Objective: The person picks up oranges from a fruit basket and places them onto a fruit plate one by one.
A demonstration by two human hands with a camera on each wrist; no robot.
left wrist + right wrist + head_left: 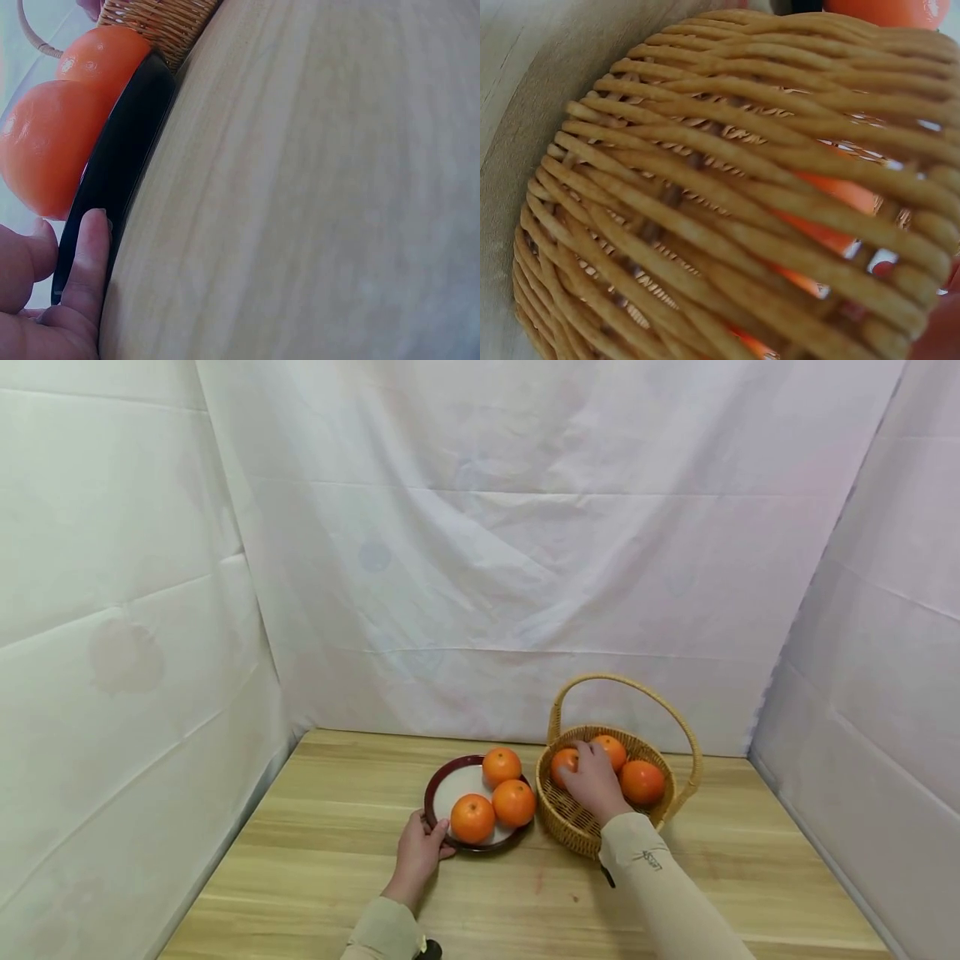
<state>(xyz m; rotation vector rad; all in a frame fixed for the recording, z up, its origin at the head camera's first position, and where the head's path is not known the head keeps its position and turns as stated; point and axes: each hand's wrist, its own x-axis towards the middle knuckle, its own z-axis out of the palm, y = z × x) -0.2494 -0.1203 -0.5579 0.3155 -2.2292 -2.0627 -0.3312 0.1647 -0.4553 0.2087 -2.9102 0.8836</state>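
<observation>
My left hand holds the near left rim of a white plate with a dark red-brown edge, thumb on top and fingers at the side and below. Several fingers lie along the dark outer wall in the left wrist view. Three oranges sit on the plate, one at the front. My right hand reaches into a wicker basket, fingers and thumb around an orange at its left side. Two more oranges lie in the basket, at the back and right.
The basket's tall handle arches over it. Plate and basket stand close together on a wood-grain table. White cloth hangs behind the table and along both sides. In the right wrist view, the basket's woven wall hides most of the hand.
</observation>
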